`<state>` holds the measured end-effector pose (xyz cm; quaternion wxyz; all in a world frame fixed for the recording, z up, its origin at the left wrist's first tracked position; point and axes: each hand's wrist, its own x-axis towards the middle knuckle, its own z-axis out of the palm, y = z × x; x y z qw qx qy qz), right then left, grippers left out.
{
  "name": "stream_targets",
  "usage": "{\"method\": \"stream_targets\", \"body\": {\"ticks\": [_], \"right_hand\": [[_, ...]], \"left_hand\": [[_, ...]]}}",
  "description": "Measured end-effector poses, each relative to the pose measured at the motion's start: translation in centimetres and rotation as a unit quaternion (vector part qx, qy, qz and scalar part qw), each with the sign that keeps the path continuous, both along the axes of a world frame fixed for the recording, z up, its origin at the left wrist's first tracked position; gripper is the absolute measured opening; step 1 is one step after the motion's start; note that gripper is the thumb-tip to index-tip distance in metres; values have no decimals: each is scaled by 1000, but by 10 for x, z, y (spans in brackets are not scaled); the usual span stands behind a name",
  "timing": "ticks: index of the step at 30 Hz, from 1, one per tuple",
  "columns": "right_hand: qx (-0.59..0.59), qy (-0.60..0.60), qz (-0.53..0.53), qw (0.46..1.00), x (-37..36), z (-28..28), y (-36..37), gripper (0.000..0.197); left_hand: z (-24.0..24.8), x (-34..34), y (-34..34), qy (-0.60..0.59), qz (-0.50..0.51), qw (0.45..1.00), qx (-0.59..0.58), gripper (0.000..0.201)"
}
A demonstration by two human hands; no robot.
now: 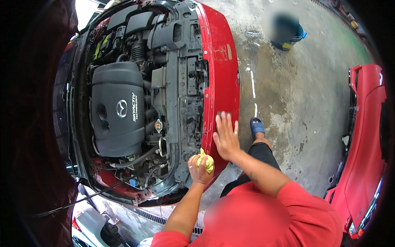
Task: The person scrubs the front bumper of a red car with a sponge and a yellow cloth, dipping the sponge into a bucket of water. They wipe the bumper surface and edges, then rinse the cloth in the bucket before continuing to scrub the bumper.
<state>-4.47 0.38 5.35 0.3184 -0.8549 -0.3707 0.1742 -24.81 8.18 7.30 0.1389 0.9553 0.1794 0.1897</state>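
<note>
My left hand (200, 173) is closed around a crumpled yellow cloth (209, 163) at the near end of the red bumper (224, 78). My right hand (226, 138) lies flat on the bumper's painted face, fingers stretched out and pointing away from me. A small dark grey patch (223, 113) shows at its fingertips; whether it is a thin pad under them or a mark on the paint, I cannot tell. Farther along, the bumper has a pale scuffed spot (229, 52). Left of it lies the uncovered engine bay, with a black plastic engine cover (117, 109).
A dark bucket (286, 41) stands on the stained concrete floor (304, 107) at the far right. Another red car body part (364, 136) is along the right side. A thin black rod (94, 192) crosses the near left, above a light-coloured vehicle (92, 222).
</note>
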Motion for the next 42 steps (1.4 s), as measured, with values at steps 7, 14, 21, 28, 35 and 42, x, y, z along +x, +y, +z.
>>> {"method": "stream_targets", "body": {"ticks": [7,14,21,28,35,42], "right_hand": [[24,-78,-90,993,258,-10,119,66],[64,43,32,996,171,15,60,76],[48,-38,-51,997,396,5,198,66],[29,58,61,996,290,26,114,76],[9,-49,-42,998,507,-10,259,66],[-15,61,103,993,303,11,100,74]], "left_hand": [[42,38,-3,118,40,991,-47,57],[54,197,45,59,129,988,-59,50],[19,324,84,15,142,990,17,53],[24,316,92,34,145,989,5,57],[18,329,93,27,122,992,-12,54],[27,320,94,41,134,990,-23,57]]}}
